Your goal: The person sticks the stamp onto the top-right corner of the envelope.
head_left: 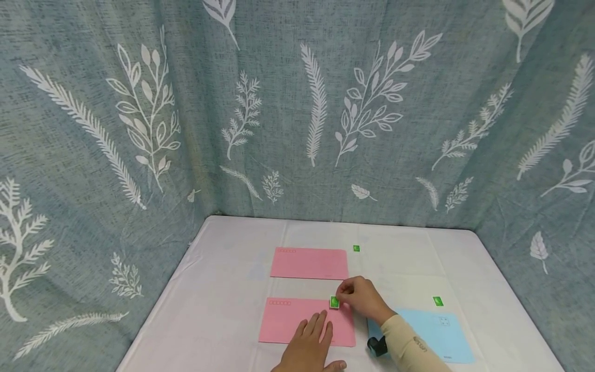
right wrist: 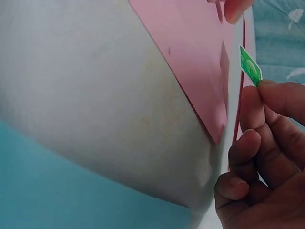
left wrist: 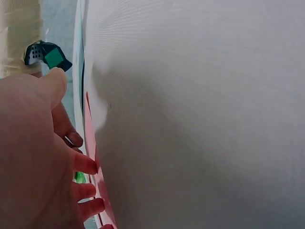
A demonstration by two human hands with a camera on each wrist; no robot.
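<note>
My right hand (head_left: 363, 298) pinches a small green stamp (head_left: 334, 302) between thumb and forefinger. In the right wrist view the stamp (right wrist: 251, 67) stands tilted up from the fingertips, its white edge showing. It overlaps the upper right corner of the nearer pink envelope (head_left: 283, 323) in the head view. My left hand (head_left: 308, 343) lies with fingers straight on that envelope's lower right part. Seen from the left wrist, those fingers are at the pink paper (left wrist: 102, 191), with the green stamp (left wrist: 80, 177) partly hidden behind them.
Farther back lies another pink envelope (head_left: 309, 263), a loose green stamp (head_left: 356, 248) near its right corner. A light blue envelope (head_left: 432, 336) sits at right, partly under the right forearm, with a green stamp (head_left: 438, 301) just beyond it. A white cloth (head_left: 209, 289) covers the table.
</note>
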